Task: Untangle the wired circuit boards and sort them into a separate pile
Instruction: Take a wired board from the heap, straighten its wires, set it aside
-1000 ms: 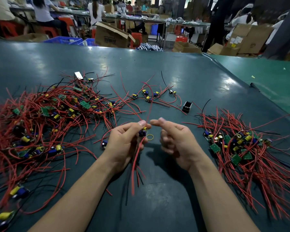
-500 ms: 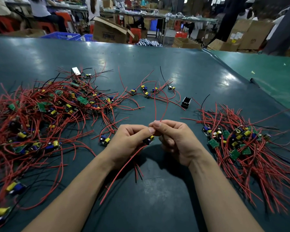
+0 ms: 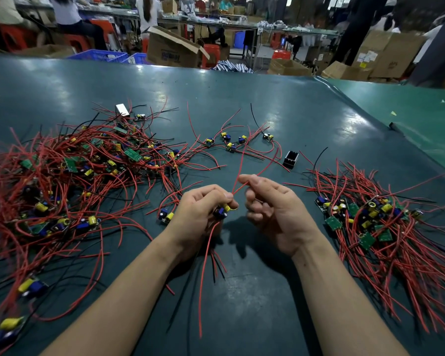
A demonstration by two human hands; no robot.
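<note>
Untangling in hand: left hand [image 3: 203, 214] grips a board [image 3: 222, 211] at bench [image 3: 254, 304] centre; right hand [image 3: 272, 204] pinches its red leads [image 3: 242, 187]. Next, judged: free them, carry to sorted pile [image 3: 365, 222] at three o'clock.

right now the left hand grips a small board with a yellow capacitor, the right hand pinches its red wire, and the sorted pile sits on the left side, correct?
Not quite: the head view shows the sorted pile on the right side. The left hand does grip the small board, and the right hand pinches its red wire.
</note>
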